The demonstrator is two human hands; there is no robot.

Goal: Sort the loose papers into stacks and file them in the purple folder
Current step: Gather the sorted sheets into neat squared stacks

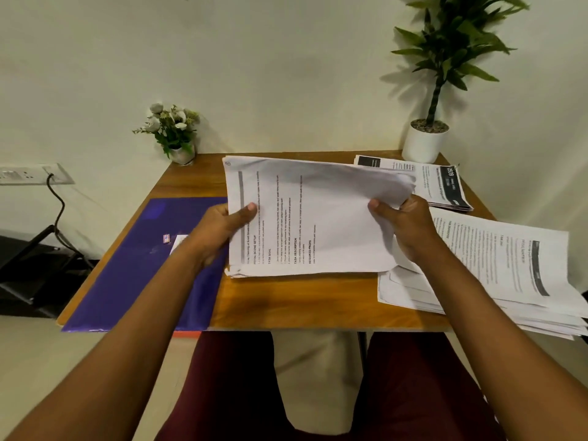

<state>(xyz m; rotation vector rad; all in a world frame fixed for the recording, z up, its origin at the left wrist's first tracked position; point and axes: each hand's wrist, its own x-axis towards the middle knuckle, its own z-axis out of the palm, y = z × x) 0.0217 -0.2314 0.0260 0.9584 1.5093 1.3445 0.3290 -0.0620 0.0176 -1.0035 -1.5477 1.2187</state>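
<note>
Both hands hold one stack (318, 218), left hand (222, 229) and right hand (405, 229) pinching its side edges. The purple folder (143, 268) lies just beside the left grip, with loose papers (509, 275) beyond the right. Filing looks unstarted.

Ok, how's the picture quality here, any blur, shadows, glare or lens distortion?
Head view: wide-angle distortion stretches the forearms toward the corners; on the stack of papers gripped by the left hand and right hand, headings read but small print blurs; the potted plant throws a soft shadow on the wall to its left; the stack shades the wooden table; no harsh glare.
</note>
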